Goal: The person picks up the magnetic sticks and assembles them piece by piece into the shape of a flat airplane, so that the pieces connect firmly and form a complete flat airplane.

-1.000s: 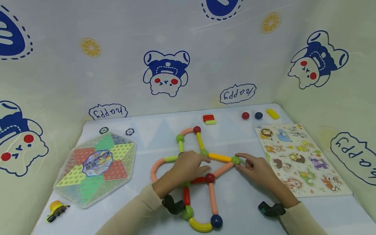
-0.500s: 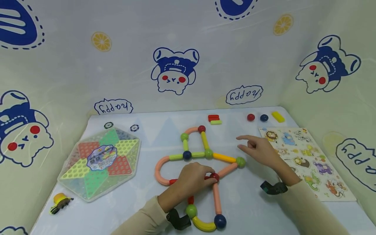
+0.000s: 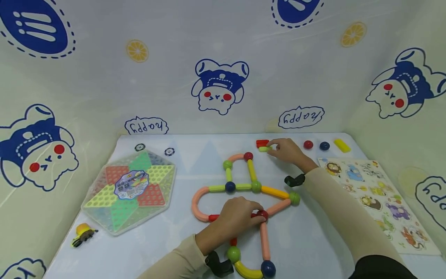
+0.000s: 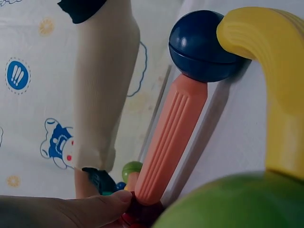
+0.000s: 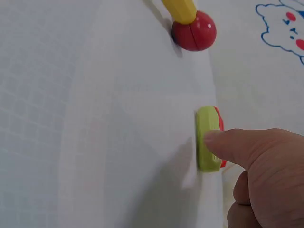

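My left hand (image 3: 235,217) pinches the red ball (image 3: 263,214) at a joint of a flat figure built from rods and balls on the table. A pink rod (image 4: 173,142) runs from that joint to a blue ball (image 4: 202,45), which meets a curved yellow rod (image 4: 282,85). At the back, my right hand (image 3: 287,151) has thumb and index finger at the right end of a short light green rod (image 3: 265,149). In the right wrist view the thumb lies on this light green rod (image 5: 206,137); red rods (image 3: 262,142) lie right behind it.
A hexagonal board-game box (image 3: 129,192) lies at left, with a small yellow-and-black toy (image 3: 83,234) in front. A loose red ball (image 3: 308,144), blue ball (image 3: 324,146) and yellow rod (image 3: 342,145) sit back right, behind an animal picture board (image 3: 379,205).
My left hand has come down from the figure's middle to the red ball. The right hand has left the green ball at the figure's right tip and reached back to the light green rod.
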The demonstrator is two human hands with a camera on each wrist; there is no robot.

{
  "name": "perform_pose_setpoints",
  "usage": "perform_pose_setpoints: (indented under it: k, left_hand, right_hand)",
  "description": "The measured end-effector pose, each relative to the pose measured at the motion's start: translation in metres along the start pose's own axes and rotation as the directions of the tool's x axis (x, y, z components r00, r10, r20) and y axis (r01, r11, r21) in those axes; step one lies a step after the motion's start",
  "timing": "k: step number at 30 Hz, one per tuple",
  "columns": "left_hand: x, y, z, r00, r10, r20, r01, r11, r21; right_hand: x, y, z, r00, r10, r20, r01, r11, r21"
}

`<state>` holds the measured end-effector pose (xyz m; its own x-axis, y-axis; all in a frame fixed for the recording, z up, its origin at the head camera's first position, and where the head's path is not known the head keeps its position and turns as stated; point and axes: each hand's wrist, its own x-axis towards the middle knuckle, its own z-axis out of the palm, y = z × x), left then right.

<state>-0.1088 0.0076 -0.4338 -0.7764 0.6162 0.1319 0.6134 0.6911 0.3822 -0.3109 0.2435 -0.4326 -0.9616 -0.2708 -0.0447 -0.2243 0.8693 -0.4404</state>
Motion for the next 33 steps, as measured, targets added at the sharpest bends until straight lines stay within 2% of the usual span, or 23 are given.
perform_pose_setpoints:
  k: [7, 14, 18, 22, 30, 33]
  left_hand:
    - [0.001, 0.003, 0.001, 1.000, 0.014, -0.009, -0.014, 1.000, -0.010]
    - [0.001, 0.004, 0.002, 1.000, 0.007, -0.017, -0.007, 1.000, -0.006]
    - [0.001, 0.002, 0.002, 1.000, -0.003, -0.019, 0.003, 1.000, -0.006]
    - [0.001, 0.002, 0.003, 1.000, -0.010, -0.015, 0.009, 1.000, -0.013]
    - [0.001, 0.002, 0.000, 1.000, -0.004, -0.005, 0.004, 0.999, -0.036]
    - [0.002, 0.003, 0.001, 1.000, 0.002, -0.005, -0.002, 1.000, -0.027]
  right_hand:
    - [-0.004, 0.008, -0.001, 0.998, 0.050, 0.025, -0.050, 0.999, -0.006]
    - [-0.034, 0.017, -0.007, 0.999, 0.039, -0.016, -0.039, 0.997, -0.060]
    - [-0.066, 0.019, -0.011, 0.998, 0.042, -0.040, -0.044, 0.998, -0.037]
    - [-0.106, 0.026, -0.010, 0.997, 0.051, -0.061, -0.053, 0.998, -0.029]
    - [-0.183, 0.042, 0.000, 0.983, -0.016, -0.184, 0.004, 0.998, -0.069]
    - [-0.205, 0.044, 0.005, 0.980, 0.001, -0.201, -0.017, 0.997, -0.079]
